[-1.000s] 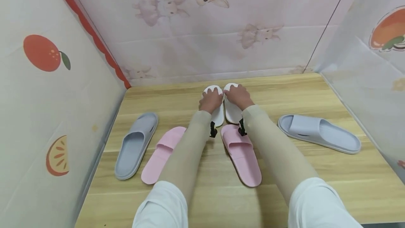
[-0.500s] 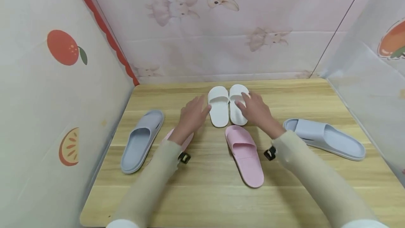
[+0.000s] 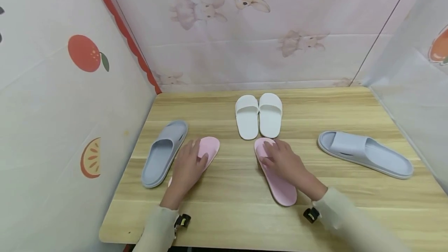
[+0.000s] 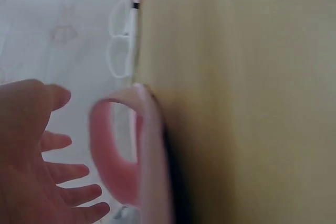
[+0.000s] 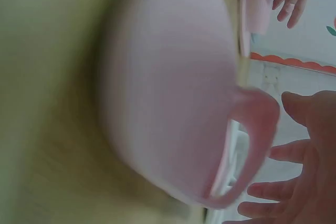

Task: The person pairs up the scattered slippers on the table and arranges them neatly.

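Note:
My left hand is over the left pink slipper, covering much of it in the head view. In the left wrist view, the fingers are spread and stay apart from that slipper's raised strap. Over the strap end of the right pink slipper is my right hand. From the right wrist, its loosely extended fingers appear beside the strap, with a gap at the thumb. Neither hand holds anything.
Two white slippers stand side by side near the back wall. One grey slipper lies at the left, another lies sideways at the right. Printed cloth walls enclose the wooden table on three sides.
Both hands have left the white slippers, which they were touching, parted sideways and drawn back toward the person. Each is now over a pink slipper.

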`<state>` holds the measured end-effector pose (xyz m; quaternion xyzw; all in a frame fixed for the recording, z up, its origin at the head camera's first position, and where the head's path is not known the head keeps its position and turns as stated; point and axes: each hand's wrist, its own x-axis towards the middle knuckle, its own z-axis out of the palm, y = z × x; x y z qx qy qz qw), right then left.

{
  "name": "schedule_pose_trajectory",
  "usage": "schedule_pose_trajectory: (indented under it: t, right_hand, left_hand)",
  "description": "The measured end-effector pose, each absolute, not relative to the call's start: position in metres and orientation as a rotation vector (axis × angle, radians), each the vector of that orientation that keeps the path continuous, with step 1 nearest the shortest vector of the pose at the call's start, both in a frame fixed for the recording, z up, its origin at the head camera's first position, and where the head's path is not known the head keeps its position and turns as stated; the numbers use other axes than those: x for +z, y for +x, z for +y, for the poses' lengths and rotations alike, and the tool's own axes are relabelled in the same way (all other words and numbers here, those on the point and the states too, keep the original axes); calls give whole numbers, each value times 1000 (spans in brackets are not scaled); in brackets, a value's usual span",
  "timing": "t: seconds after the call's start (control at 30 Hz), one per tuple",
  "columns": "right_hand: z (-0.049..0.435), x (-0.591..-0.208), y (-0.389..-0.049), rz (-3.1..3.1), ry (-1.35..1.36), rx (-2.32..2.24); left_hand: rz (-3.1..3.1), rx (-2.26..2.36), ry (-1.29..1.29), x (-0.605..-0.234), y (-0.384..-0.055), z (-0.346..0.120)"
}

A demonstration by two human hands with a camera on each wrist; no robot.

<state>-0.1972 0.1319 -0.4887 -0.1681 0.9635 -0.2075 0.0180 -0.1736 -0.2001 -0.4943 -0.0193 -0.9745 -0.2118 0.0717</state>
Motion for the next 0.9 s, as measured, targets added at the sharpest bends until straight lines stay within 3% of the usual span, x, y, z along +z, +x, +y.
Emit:
schedule_pose_trajectory:
  t: [0.27, 0.9]
  right_hand:
    - [130, -498, -181, 3004, -520, -651]
    - [129, -502, -175, 3085, -566, -631]
  left_hand:
    - [-3004, -581, -19, -510, -169, -204]
    - [-3084, -702, 24, -503, -151, -188]
